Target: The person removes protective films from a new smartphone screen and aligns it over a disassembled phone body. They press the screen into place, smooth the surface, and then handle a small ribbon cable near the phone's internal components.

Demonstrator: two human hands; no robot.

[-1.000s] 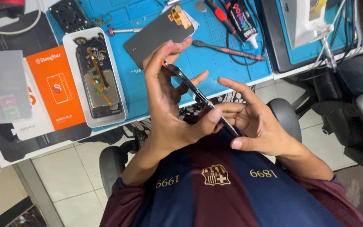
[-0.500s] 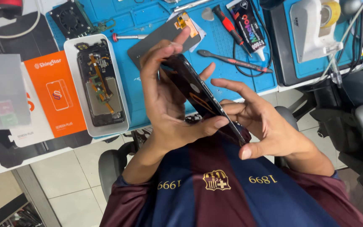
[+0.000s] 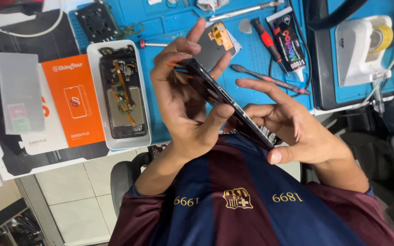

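1. My left hand [image 3: 183, 109]: raised over the front edge of the bench, fingers curled over the upper end of a thin black glass phone screen panel [image 3: 226, 102], thumb pressed against its near face. Closed on the panel.
2. My right hand [image 3: 292, 123]: fingers spread beneath and behind the lower end of the same panel, thumb stretched along its bottom corner. Supporting and gripping it.
3. The panel: held in the air between both hands, tilted, running from upper left to lower right, above my striped dark-red-and-blue shirt [image 3: 251, 205], clear of the bench.
4. Blue rubber repair mat [image 3: 178, 27]: covers the bench behind my hands.
5. White-framed opened phone body [image 3: 119, 95]: lies flat on the mat, left of my left hand, circuit boards and orange flex cables exposed.
6. Orange rectangular cardboard box [image 3: 71, 100]: just beside the phone body, to its left.
7. Grey display panel with an orange flex tab [image 3: 220, 43]: on the mat behind my left fingers.
8. Red-handled screwdriver [image 3: 267, 43] and black glue tube [image 3: 290, 41]: side by side, near the grey panel's right.
9. Black metal spudger [image 3: 270, 79]: on the mat just above my right fingers.
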